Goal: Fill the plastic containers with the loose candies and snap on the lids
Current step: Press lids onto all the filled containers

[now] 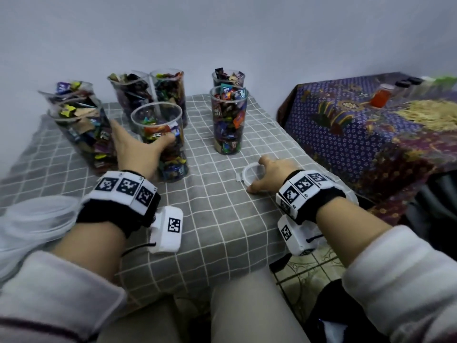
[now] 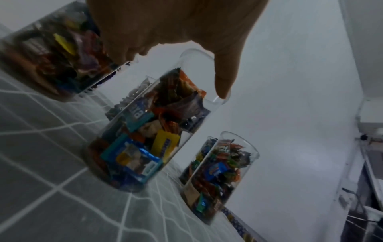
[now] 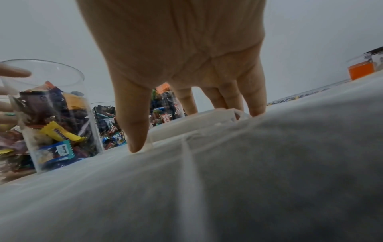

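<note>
While six cups (image 1: 228, 120) hold candy, none is lidded; left hand (image 1: 138, 147) grips the centre cup (image 1: 160, 144), right hand (image 1: 268, 175) pinches a lid (image 1: 249, 173).

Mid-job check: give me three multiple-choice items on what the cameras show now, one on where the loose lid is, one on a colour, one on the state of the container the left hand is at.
1. Where does the clear lid lie?
A. on the checked cloth under the right hand
B. on top of a container
C. on the floor

2. What colour is the tablecloth under the containers?
A. red with dots
B. grey with white grid lines
C. plain black

3. What is the state of the near candy container by the left hand?
A. lidded and lying down
B. upright, empty
C. upright, open-topped, partly filled

Answers: 1 A, the right hand has its fingertips down around the lid on the cloth; 2 B, the head view shows white lines on grey; 3 C, its rim is bare and the candies stop below it.
</note>
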Demonstrator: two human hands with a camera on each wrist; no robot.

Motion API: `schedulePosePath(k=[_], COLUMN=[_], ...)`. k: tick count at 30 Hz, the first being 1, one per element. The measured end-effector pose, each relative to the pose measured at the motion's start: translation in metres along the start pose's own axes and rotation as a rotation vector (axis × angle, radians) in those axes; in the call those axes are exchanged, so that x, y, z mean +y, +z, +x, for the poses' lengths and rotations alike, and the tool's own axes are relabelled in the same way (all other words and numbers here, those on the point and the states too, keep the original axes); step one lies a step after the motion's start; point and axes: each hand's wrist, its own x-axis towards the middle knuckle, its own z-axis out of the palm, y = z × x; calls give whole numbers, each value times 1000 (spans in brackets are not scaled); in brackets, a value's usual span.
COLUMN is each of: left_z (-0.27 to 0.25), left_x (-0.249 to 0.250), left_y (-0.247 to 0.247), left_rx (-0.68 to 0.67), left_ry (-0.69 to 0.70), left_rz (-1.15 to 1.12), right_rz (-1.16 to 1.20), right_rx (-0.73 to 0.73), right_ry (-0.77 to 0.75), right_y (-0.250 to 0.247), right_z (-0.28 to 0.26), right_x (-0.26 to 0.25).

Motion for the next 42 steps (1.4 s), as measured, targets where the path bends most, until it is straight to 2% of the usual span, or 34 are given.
schedulePosePath(k=[6,13,18,22,25,29,32,37,42], left_z=[14,17,7,3,-1,-7,-11,-11,-5], left_x=[5,-7,-5,-5,-7,-7,-7,-9,-16], left_y=[16,11,7,6,6,4,1,0,5], left_rx=[-78,-114,-153,-161,-167,-198,-226,-218,-234], left_ry=[36,94,105,111,108,99,98,117,135], left_rz=[-151,-105,-108,-74,-79,-132,-185,-147,-96], right_rz=[38,72,266,572,699,587,466,261,213], right_rx=[-1,0,-49,54,127,173,171,55,48], right_ry=[3,-4,-16,-194,-374,-547,-608,-599,-597], right_y=[0,0,-11,-41,-65,-87,-93,-90,-90], right_z=[-2,-5,-5,-14,-19,-20,-20,-15,-14], right_x=[0,-1,-1,-21,-52,-96,-122,-142,-145])
